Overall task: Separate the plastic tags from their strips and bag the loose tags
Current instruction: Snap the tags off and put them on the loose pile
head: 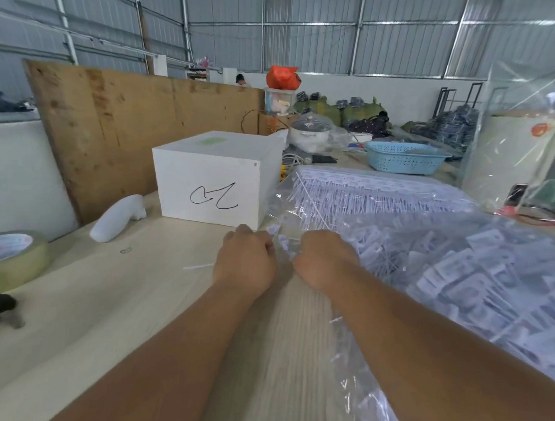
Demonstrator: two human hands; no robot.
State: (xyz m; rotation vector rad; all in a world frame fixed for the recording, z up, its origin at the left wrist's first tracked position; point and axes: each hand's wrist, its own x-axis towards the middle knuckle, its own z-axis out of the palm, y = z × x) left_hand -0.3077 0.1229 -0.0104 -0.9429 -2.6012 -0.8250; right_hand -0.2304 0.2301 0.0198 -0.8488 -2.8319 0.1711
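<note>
My left hand (246, 261) and my right hand (323, 259) are fisted side by side over the table's middle, knuckles up. Both grip the edge of a clear plastic bag (283, 242) that lies between them. To the right the same bag (472, 280) is heaped with loose white plastic tags. Behind the hands lies a stack of tag strips (374, 194), white tags still on their thin stems. One bare white stem (198, 266) lies on the table just left of my left hand.
A white box (214, 179) with a black scribble stands behind the hands, a plywood board (131, 120) behind it. A white bottle (118, 217) and a tape roll (13, 257) sit at left. A blue basket (404, 158) and a bagged white container (520, 156) stand at back right.
</note>
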